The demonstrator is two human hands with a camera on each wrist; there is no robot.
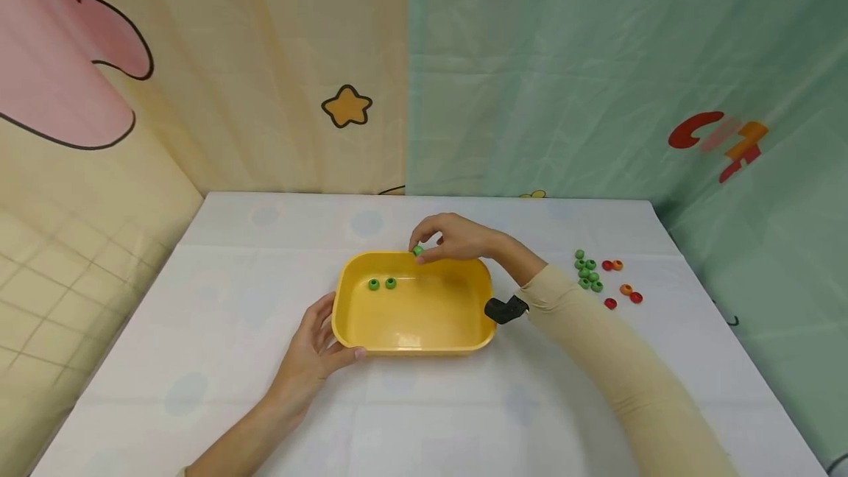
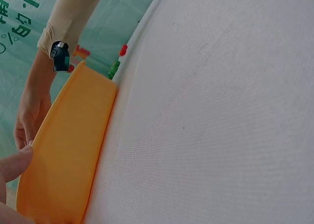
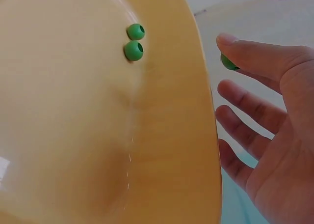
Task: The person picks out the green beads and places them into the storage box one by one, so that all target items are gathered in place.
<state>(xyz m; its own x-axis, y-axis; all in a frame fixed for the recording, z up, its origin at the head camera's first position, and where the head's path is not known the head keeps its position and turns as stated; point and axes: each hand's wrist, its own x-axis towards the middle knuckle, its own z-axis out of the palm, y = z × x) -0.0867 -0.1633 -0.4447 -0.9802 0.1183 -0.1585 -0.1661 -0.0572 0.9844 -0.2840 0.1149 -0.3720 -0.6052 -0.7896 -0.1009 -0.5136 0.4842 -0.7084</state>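
Note:
A yellow tray (image 1: 424,315) stands on the table, and two green beads (image 1: 382,284) lie inside it near its far left. My left hand (image 1: 321,341) grips the tray's left end, its thumb on the near rim and its fingers along the outer side. At the far rim, my right hand (image 1: 453,236) pinches one green bead (image 3: 227,62) between thumb and forefinger. The other fingers of that hand are spread, as the right wrist view shows. From the left wrist view, the tray's outer wall (image 2: 68,145) hides the beads inside.
On the table's right side lie several loose green beads (image 1: 584,273), with red beads (image 1: 610,303) and orange beads (image 1: 626,289) beside them. A white patterned cloth (image 1: 218,330) covers the table. Printed curtains (image 1: 530,94) hang behind its far edge and at both sides.

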